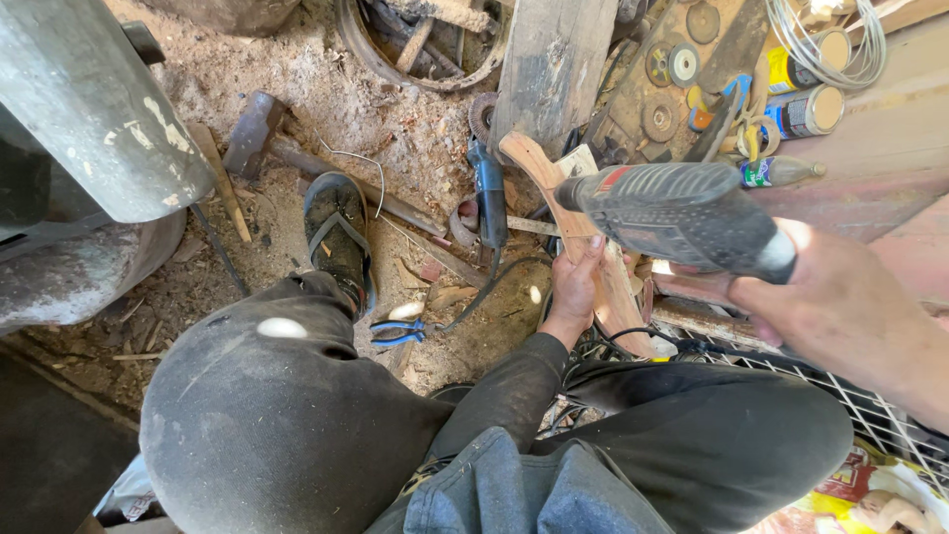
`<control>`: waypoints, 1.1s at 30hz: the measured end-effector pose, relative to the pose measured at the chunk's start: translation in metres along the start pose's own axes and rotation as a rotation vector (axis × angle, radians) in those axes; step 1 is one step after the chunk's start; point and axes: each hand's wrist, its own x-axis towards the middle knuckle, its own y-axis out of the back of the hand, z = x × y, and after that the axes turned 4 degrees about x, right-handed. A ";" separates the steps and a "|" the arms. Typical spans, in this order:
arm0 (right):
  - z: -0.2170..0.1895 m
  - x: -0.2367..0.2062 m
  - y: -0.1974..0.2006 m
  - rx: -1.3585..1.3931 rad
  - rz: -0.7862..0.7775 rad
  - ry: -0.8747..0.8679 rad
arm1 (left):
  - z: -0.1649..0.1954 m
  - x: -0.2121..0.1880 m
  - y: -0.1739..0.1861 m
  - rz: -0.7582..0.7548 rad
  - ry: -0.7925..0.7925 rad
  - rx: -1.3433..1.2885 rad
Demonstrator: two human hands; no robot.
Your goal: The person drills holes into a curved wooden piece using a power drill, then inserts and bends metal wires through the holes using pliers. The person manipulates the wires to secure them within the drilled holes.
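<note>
Left of the curved wooden piece [578, 237], a hammer [252, 133] lies in the sawdust beside your sandalled foot [338, 237], with blue-handled pliers [400, 331] nearer your knee and an angle grinder [488, 193] just left of the wood. Your left hand [576, 287] is wrapped around the wooden piece, fingers closed on its lower half, holding it upright off the floor. Keep that grip low and firm, thumb clear of the tool's nose. Your right hand [840, 302] is clenched around the grey power drill [682, 218], which hangs over the wood's upper part; bring it square to the wood. Right of the wood, behind the drill, stand yellow-labelled spray cans [806, 109] and a coil of wire [825, 40]. Low right, a red-and-yellow printed bag [870, 489] lies under a wire rack [860, 405].
</note>
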 end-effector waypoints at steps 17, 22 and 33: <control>-0.011 -0.004 -0.001 0.156 -0.026 -0.031 | 0.002 0.000 0.003 -0.048 0.005 -0.017; 0.057 -0.024 0.007 0.306 0.072 0.121 | 0.016 -0.001 -0.008 -0.032 -0.009 0.003; 0.183 -0.049 -0.064 0.902 0.115 -0.133 | 0.078 0.054 -0.067 -0.021 -0.216 -0.335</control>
